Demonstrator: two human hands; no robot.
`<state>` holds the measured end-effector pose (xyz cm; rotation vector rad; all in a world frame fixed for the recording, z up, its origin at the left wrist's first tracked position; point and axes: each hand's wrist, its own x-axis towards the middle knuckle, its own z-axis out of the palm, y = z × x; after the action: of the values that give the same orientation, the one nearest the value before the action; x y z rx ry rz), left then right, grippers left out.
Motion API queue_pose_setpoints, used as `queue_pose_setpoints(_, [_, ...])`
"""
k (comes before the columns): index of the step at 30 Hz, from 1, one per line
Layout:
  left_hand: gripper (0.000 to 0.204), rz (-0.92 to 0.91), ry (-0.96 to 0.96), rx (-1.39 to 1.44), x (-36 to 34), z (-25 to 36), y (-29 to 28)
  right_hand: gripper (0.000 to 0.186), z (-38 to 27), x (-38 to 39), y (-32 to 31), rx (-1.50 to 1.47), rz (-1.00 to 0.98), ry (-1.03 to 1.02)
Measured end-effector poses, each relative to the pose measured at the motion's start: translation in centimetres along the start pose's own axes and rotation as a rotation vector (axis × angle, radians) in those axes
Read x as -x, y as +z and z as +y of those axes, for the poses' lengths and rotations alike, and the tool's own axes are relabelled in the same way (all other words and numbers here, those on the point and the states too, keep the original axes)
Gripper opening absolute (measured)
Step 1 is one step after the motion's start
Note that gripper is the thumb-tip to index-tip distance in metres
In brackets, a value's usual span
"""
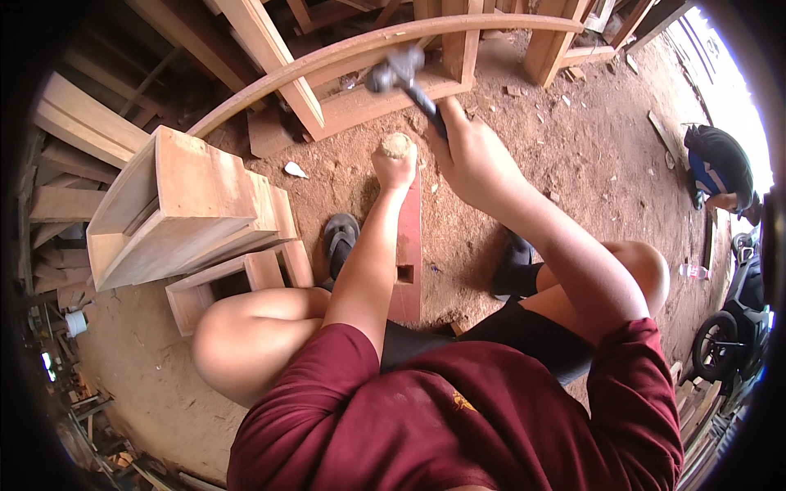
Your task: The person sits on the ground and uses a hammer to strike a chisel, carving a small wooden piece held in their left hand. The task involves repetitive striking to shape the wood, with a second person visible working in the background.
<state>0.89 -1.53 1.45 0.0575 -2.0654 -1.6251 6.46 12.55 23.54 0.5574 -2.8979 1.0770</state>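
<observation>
My left hand (393,172) is closed around an upright tool with a round, pale wooden top (396,144), probably a handle; its lower end is hidden. Beneath it lies a reddish wooden board (408,229) with a square hole (404,273), running between my feet. My right hand (471,159) grips a hammer (424,105) by its dark handle, its slightly blurred metal head (395,69) raised above and beyond the wooden top, apart from it.
Wooden frames (544,49) and a long curved rail (352,51) are ahead. Box-like wooden pieces (196,188) stand at my left on the dirt floor (540,139), which has scattered chips. At right are another person (720,164), bent over, and a motorbike (729,327).
</observation>
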Motion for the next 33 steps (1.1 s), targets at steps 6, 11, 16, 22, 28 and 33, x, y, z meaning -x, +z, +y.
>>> queue_pose_setpoints(6, [0.014,-0.07,-0.071,0.023,0.8,2.0,1.8,0.025,8.4,0.3,2.4,0.405,-0.406,0.083])
queue_pose_setpoints(11, [0.02,-0.048,-0.026,-0.092,0.2,1.0,1.0,0.019,8.9,1.1,-5.3,0.162,-0.472,0.085])
queue_pose_setpoints(16, [0.029,0.122,-0.105,0.237,-1.5,-0.1,0.1,0.019,6.4,2.2,-10.6,-0.357,-0.371,0.493])
queue_pose_setpoints(22, [0.023,0.0,-0.152,0.374,-1.0,1.2,0.8,0.023,5.6,2.9,-12.9,-0.914,-0.158,0.64])
queue_pose_setpoints(28, [0.021,0.036,-0.227,0.359,0.0,2.1,1.7,0.025,6.2,3.6,-13.9,-1.001,-0.089,0.63])
queue_pose_setpoints(33, [0.025,0.071,-0.262,0.225,0.0,3.8,2.3,0.024,6.5,3.9,-14.4,-1.007,-0.065,0.616])
